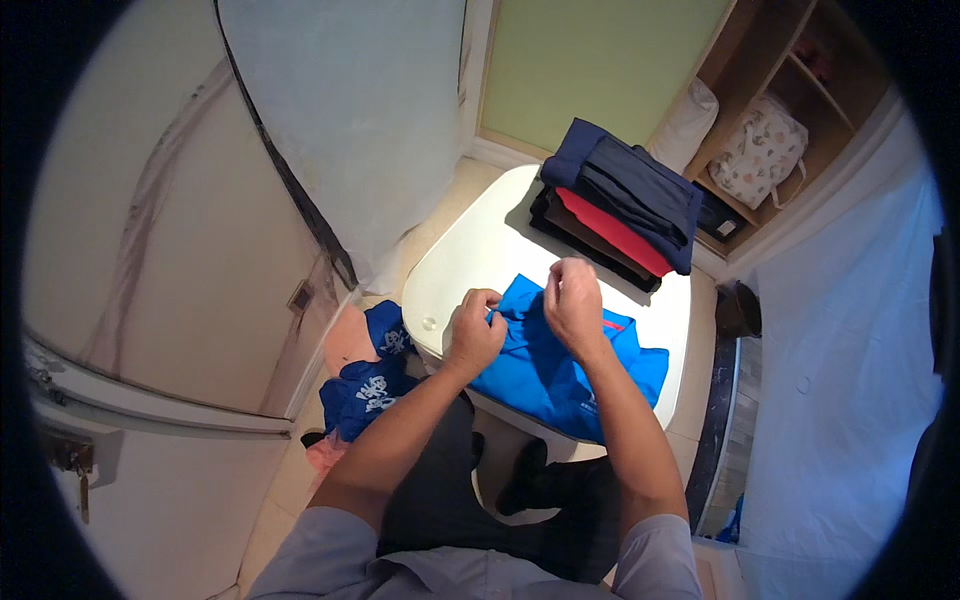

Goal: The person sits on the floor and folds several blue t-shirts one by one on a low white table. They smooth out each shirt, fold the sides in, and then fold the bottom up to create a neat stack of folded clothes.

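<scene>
Through my remote view, a blue shirt (543,372) lies on a white table (462,235) near a clothes stack (628,205), the left hand (476,333) loosely curled at its edge, the right (575,308) tightly curled over it, whether either grips cloth I cannot tell.

Open wooden shelving (735,50) at upper right holds a white patterned bag (760,150), with a white bundle (690,125) beside it and a black box (718,212) below. A pale green panel (600,70) stands to its left. A translucent white sheet (840,340) hangs at right, near a dark round bin (738,310); a key (84,495) hangs at lower left.
</scene>
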A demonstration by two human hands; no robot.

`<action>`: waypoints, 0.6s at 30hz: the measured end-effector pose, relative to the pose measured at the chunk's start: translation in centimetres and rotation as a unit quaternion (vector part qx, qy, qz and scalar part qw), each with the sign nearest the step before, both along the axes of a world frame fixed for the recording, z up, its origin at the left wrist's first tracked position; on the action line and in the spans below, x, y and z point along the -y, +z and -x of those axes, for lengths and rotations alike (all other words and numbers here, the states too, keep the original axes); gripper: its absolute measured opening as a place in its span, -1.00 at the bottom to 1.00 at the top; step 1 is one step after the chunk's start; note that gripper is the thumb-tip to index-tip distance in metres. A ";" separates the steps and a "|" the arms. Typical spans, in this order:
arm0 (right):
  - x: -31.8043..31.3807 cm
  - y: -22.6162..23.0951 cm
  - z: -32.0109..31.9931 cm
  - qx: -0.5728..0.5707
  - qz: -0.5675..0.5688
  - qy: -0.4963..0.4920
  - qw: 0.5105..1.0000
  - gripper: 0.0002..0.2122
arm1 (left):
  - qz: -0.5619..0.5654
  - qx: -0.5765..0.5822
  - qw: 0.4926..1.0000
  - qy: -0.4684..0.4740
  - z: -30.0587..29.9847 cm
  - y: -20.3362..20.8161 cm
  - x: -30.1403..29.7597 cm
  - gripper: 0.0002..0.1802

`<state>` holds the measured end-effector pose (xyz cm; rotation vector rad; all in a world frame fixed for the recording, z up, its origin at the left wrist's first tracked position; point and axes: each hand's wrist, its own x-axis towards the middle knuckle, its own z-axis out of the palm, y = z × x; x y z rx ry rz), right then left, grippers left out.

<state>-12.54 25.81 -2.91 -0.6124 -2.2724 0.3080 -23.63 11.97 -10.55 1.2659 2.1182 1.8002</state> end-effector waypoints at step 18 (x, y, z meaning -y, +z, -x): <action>3.1 -1.4 -17.4 -0.013 0.073 -0.216 0.974 -0.77 | 0.120 -0.119 0.984 0.053 -0.7 -0.3 -0.5 -0.83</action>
